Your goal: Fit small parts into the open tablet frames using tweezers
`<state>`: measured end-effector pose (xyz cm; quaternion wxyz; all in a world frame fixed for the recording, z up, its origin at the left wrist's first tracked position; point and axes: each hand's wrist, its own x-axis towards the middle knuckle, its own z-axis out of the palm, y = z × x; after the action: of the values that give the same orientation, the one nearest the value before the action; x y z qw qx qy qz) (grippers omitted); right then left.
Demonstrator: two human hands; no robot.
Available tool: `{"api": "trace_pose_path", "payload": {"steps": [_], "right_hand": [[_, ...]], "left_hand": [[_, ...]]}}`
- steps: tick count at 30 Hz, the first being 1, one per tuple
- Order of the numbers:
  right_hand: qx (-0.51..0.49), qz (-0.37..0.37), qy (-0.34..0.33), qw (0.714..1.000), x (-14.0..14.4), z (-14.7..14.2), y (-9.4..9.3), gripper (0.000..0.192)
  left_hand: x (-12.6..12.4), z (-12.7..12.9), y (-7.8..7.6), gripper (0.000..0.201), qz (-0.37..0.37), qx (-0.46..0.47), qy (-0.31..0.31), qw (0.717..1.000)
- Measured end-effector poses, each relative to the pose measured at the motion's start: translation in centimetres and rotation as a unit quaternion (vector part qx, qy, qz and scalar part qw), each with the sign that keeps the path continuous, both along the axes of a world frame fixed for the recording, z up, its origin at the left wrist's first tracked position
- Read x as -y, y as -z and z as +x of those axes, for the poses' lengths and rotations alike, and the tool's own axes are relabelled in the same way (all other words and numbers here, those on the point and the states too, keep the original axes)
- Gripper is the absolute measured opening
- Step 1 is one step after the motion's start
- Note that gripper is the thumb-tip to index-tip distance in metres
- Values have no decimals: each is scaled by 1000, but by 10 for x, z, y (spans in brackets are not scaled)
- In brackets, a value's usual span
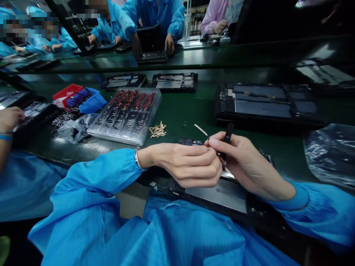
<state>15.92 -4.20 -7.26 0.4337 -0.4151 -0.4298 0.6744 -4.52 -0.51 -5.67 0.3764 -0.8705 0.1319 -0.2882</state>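
My right hand [241,160] is closed around a slim black tool [229,133], tweezers by its look, whose blunt end sticks up above the fingers. Thumb and fingers of my left hand [191,162] are pinched together against the right fingertips; whatever small piece lies between them is hidden. Beneath both hands is an opened tablet [216,194] with a large grey battery, resting at the front edge of the bench. My hands cover much of its upper part. A pale thin strip [200,129] lies on the bench just beyond the hands.
Left of centre, a clear plastic tray [116,138] holds rows of small red-and-black parts, beside a pile of pale strips [158,130]. Red [72,90] and blue [94,101] bins stand farther left. Stacked open tablets [257,101] and a plastic bag [331,155] lie right. A co-worker's hand [11,118] works at left.
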Motion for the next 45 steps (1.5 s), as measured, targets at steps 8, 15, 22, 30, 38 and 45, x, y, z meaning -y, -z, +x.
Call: {"api": "trace_pose_path", "payload": {"steps": [8,15,22,30,38,45], "right_hand": [[191,272,69,941,-1,2,-2,9],[328,468,74,817,1,6,1,11],[357,477,50,801,-2,10,10,9],[318,311,56,894,-9,13,5,24],[248,247,67,934,-8,8,7,32],[175,224,68,956,-5,5,7,31]], "left_hand": [[9,-3,6,21,-213,190,-234,930],[26,3,-2,22,-190,108,-333,917],[23,-1,1,31,-127,84,-364,919],[-19,-78,-3,27,-318,-53,-642,696],[-16,-73,24,29,-334,67,-518,785],[-3,17,11,37,-785,186,-110,581]]}}
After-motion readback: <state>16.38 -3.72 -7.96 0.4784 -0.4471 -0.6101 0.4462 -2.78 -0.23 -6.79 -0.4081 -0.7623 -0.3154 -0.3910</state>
